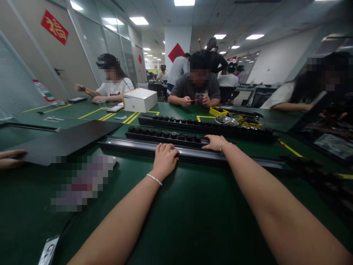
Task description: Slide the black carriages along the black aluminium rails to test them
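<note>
A long, glossy black rail [132, 146] lies across the table in front of me. My left hand [165, 160] is closed over its near edge, fingers curled on its top. Just behind it runs a shorter black strip [162, 137] carrying a row of several small dark round parts. Reaching across the glossy rail, my right hand [216, 142] has its thumb and fingers closed at the right part of that strip; the fingertips' exact contact is partly hidden. A longer black strip [187, 125] with similar parts lies farther back.
At left, another person's hand [12, 158] holds a flat black panel [74, 141]. A white box [140, 101], yellow trays [218, 111] and a metal dish [226, 121] stand farther back. Across the table, a person [197, 81] handles small parts. Dark parts [314, 171] lie at right.
</note>
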`<action>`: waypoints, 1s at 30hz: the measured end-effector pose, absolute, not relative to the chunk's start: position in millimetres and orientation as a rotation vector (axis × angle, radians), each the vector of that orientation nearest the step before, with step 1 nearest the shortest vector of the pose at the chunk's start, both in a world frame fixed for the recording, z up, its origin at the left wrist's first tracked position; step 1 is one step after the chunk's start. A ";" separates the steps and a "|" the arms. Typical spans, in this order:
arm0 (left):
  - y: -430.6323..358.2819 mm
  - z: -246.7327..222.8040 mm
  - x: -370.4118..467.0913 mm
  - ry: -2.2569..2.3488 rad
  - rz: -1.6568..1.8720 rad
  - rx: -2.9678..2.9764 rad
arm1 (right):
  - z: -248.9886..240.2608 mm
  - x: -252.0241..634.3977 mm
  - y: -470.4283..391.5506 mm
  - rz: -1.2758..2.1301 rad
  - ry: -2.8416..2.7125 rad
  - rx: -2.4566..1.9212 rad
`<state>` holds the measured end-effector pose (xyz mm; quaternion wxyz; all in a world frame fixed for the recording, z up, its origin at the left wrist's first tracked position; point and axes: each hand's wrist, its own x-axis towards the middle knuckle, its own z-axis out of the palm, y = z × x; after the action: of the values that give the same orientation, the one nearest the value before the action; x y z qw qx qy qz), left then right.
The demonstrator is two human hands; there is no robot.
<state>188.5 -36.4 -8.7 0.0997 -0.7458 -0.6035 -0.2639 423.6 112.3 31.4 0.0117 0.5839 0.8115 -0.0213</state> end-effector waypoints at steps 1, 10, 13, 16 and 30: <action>-39.0 -8.4 192.3 -1.831 -0.761 -2.167 | 29.3 421.5 118.0 -0.093 2.556 1.756; -40.4 -19.1 201.9 -2.010 -0.750 -2.266 | 23.1 401.4 134.8 -0.194 2.687 1.588; -38.1 -19.1 199.0 -1.981 -0.825 -2.345 | 28.8 402.3 133.9 -0.144 2.714 1.630; -34.8 -20.2 196.7 -1.924 -0.883 -2.412 | 39.1 405.0 133.8 -0.052 2.732 1.649; -45.4 -14.0 214.9 -1.871 -0.666 -2.226 | 86.0 420.6 84.5 0.145 2.800 1.752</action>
<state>214.9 -45.4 -14.0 0.0791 -0.7438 -0.6253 -0.2227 420.6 84.5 86.0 -0.0821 0.5282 0.8440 0.0437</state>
